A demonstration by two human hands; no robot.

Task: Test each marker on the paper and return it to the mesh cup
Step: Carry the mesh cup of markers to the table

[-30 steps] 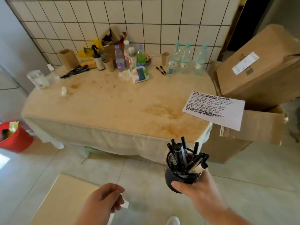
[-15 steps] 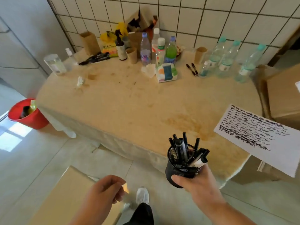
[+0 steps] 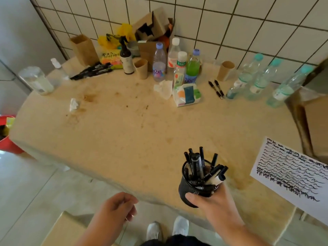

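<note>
Several black markers [image 3: 198,166] stood crammed in the black mesh cup [image 3: 190,189], some upright and others leaning out over the right rim, one with a pale barrel lying almost flat across the top. The right hand [image 3: 215,203] gripped the cup from below and behind, thumb wrapped across its front wall, and held it in the air above the near edge of the tan table [image 3: 124,139], not resting on it. The left hand [image 3: 117,208] hung lower, beyond the table's edge above the floor, fingers loosely curled and holding nothing.

The paper [image 3: 292,176], already covered with rows of black scribbles, lay at the right edge of the table with its near corner overhanging; it sat well apart from the cup.

The chief risk, as I judged it, was the leaning markers: a tilt of the cup toward the right while setting it down could have spilled them onto the table or floor. The overhanging paper could also have slid off if pressed on without a steadying hand. Other loose black markers [image 3: 92,70] lay far back by the brown paper bag [image 3: 84,49], and two pens [image 3: 217,89] lay near the water bottles [image 3: 255,79]; mixing these with tested ones could have confused the count.
</note>
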